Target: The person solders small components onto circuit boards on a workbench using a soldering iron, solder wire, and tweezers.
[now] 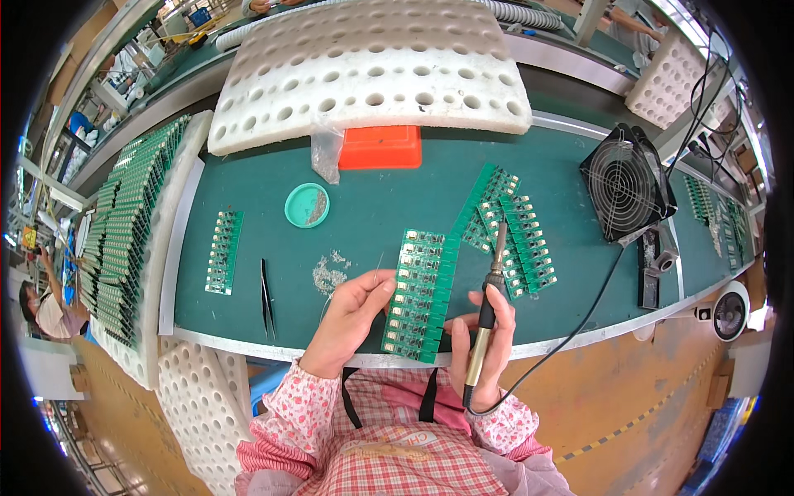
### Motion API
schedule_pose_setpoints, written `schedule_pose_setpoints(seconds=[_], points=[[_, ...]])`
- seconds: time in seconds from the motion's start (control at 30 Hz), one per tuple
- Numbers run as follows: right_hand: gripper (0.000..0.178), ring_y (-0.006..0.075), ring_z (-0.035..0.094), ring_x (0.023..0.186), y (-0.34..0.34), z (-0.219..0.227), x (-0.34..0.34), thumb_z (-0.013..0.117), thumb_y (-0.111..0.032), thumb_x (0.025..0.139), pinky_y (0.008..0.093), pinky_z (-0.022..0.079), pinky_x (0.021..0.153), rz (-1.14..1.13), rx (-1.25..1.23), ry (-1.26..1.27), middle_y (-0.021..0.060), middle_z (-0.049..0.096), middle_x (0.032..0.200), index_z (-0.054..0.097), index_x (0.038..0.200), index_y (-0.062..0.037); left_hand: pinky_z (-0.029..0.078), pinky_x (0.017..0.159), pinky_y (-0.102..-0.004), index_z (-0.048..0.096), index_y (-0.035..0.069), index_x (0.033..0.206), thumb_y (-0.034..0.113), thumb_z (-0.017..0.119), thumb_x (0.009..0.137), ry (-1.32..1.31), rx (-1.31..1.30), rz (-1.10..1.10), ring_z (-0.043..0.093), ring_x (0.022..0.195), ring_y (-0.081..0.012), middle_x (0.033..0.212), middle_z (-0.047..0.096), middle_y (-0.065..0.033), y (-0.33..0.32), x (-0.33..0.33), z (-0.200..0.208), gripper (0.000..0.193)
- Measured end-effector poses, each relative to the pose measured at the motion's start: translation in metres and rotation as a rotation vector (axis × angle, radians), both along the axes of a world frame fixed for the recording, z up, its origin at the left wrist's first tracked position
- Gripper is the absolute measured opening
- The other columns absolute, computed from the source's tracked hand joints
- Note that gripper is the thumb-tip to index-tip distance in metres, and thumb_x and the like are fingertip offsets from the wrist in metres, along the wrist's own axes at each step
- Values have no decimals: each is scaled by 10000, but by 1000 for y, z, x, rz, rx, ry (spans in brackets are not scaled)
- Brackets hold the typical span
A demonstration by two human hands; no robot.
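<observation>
Green circuit board panel sits between the two hands at the near edge of the desk, long side running near to far, row of components facing up. Left hand is pinched closed at the panel's left edge, seemingly gripping it; a thin wire sticks up by its fingertips. Right hand is wrapped round the dark grip of a soldering iron, tip pointing far, with fingers close to the panel's right edge. Whether they touch it: can't tell.

Handling, judged by look: panel is light, thin, stiff, flat; likely to snap or flex at the joints between its repeated units if bent. Faces probably a bit slick, small parts easy to knock. Best hold: long edges or the bare green strip on the right, thumb and finger, no pressure on components. Iron: light, rigid, hold only by the dark grip, keep off the metal front, which may be hot; cord trails right and could drag. Overlapping panels lie farther right; lift those singly by an edge, since rubbing could scrape parts.
</observation>
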State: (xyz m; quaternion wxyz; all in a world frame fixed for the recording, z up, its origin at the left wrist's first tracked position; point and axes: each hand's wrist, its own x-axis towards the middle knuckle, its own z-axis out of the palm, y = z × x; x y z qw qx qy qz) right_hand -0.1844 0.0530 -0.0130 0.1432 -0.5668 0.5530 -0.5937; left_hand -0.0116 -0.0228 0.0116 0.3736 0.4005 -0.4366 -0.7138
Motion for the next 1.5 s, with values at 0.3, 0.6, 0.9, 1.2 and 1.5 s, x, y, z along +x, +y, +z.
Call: schedule_pose_setpoints(seconds=[0.3,0.6,0.9,1.2,1.5], points=[[572,149,661,773,1,0,0,582,22,932,271,576,688,23,65,1,190,522,1240,344,1452,27,484,814,-215,625,-35,1245,164,503,1061,-6,-7,7,591,892,-39,1021,682,9,-2,-1,2,297],[640,144,632,712,1,0,2,666,96,849,258,534,614,-3,20,-21,187,550,1189,409,1427,4,493,888,-235,616,-57,1234,153,499,1054,-28,-12,-9,629,984,-75,1097,694,-41,0,-1,3,300],[644,141,625,718,0,3,1,676,61,862,256,532,632,-8,25,19,179,560,1180,398,1440,5,483,886,-232,641,-43,1213,174,509,1054,-47,-64,-4,617,966,-57,1066,698,-15,-1,-4,2,300],[653,131,602,726,-1,2,9,673,69,857,264,517,674,1,63,-25,176,550,1203,395,1444,-2,499,801,-211,628,-26,1216,166,513,1053,-21,-59,62,614,903,-43,1031,692,1,1,3,3,277],[605,122,610,788,6,-4,3,569,21,936,258,520,699,2,111,-94,143,542,1278,346,1497,-27,506,795,-246,656,-23,1169,159,536,1032,-527,-475,500,615,872,-69,957,699,-25,-23,125,32,257]])
